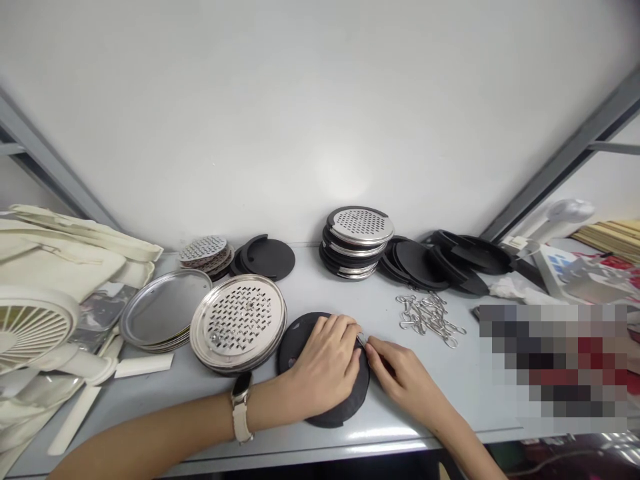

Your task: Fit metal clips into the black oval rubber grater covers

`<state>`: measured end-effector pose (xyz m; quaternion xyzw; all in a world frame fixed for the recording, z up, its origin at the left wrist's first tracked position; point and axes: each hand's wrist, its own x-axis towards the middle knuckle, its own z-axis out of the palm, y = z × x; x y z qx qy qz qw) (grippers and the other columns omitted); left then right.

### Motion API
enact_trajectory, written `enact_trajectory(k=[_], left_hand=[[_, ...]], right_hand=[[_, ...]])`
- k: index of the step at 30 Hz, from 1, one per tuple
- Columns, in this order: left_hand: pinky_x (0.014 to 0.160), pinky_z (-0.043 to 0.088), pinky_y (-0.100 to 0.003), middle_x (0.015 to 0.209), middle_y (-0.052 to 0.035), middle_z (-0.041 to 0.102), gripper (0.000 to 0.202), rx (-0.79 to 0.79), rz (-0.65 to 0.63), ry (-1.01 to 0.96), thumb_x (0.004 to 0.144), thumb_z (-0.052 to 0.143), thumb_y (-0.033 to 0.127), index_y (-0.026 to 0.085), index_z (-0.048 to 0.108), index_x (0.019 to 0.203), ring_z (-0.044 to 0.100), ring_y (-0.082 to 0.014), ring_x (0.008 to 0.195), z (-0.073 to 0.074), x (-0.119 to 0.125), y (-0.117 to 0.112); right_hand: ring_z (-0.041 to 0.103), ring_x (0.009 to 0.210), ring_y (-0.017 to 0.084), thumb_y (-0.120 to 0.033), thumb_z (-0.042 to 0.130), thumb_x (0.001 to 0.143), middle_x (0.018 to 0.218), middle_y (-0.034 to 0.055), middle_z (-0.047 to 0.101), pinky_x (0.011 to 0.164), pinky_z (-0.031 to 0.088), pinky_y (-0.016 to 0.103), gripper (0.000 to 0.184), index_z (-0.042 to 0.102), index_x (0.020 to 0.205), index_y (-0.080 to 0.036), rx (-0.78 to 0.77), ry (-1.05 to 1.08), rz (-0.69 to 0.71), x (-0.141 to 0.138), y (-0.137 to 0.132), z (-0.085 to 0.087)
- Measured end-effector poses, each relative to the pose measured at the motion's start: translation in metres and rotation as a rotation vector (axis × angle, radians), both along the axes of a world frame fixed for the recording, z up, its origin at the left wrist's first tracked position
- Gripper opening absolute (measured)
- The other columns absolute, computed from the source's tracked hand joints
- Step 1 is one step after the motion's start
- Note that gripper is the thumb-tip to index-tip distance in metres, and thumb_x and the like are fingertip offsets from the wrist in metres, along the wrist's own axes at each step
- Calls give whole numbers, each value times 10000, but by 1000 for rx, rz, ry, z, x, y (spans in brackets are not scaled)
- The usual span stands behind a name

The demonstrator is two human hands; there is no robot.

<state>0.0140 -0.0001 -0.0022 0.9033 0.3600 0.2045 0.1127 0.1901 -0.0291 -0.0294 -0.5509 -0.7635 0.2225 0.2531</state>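
Observation:
A round black disc (330, 415) lies on the table in front of me. My left hand (325, 363) is over it, fingers curled and closed at its right rim, covering much of its top. At that rim my right hand (400, 373) pinches a small shiny metal piece (361, 341), seemingly a wire hook, mostly hidden between the fingers. Several similar wire hooks (427, 317) lie in a loose pile beyond my right hand. Left of the disc is a stack of round metal grater plates (245, 317), with plain metal trays (167, 303) beside it.
At the back stand a stack of black-rimmed grater discs (357, 233), loose black lids (425, 260), black discs (273, 259) and small perforated plates (203, 249). A white fan (35, 327) and cream bags (75, 247) crowd the left. A blurred-out patch (550, 367) covers the right.

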Motion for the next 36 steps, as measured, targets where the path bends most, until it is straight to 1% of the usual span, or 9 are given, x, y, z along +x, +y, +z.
enact_trajectory(k=[3, 9, 13, 23, 29, 36], left_hand=[[899, 402, -392, 1090, -69, 522, 233, -4, -6, 10, 921, 420, 145, 168, 481, 1145, 477, -218, 1006, 1, -1, 0], [929, 400, -389, 1159, -91, 495, 249, 14, -43, 7, 926, 397, 116, 156, 480, 1157, 461, -220, 1062, 1, -2, 1], [920, 412, -394, 1149, -97, 499, 243, 20, -28, -7, 927, 393, 121, 160, 481, 1150, 472, -223, 1054, 1, -2, 0], [918, 411, -394, 1131, -97, 504, 268, 6, -44, 17, 932, 362, 98, 153, 460, 1175, 470, -223, 1046, 2, -2, 0], [906, 412, -386, 1106, -91, 510, 266, 1, -54, 42, 939, 351, 108, 157, 458, 1178, 473, -222, 1038, 5, -2, -1], [909, 407, -405, 1098, -98, 504, 239, 12, -33, 49, 958, 317, 151, 166, 455, 1153, 484, -225, 1030, 1, -2, 0]], right_hand=[[556, 629, 180, -290, 323, 994, 683, 13, 593, 598, 364, 269, 293, 463, 749, -215, -5, 6, -1, 0, 0, -1], [547, 622, 173, -305, 322, 997, 678, 9, 584, 596, 356, 266, 314, 450, 726, -212, -21, 34, -13, 0, 0, -2], [532, 603, 163, -316, 321, 997, 661, 1, 571, 588, 353, 261, 328, 441, 710, -210, -38, 47, -22, -1, 0, -2], [496, 573, 148, -323, 326, 993, 627, -19, 526, 572, 338, 250, 330, 415, 695, -211, -42, 51, -37, 0, -1, -2], [502, 582, 149, -317, 331, 989, 639, -15, 538, 573, 341, 244, 316, 426, 707, -210, -34, 54, -35, -1, -1, 0], [495, 572, 146, -309, 340, 986, 635, -17, 542, 559, 339, 239, 311, 410, 699, -214, -23, 52, -41, -1, 0, -1]])
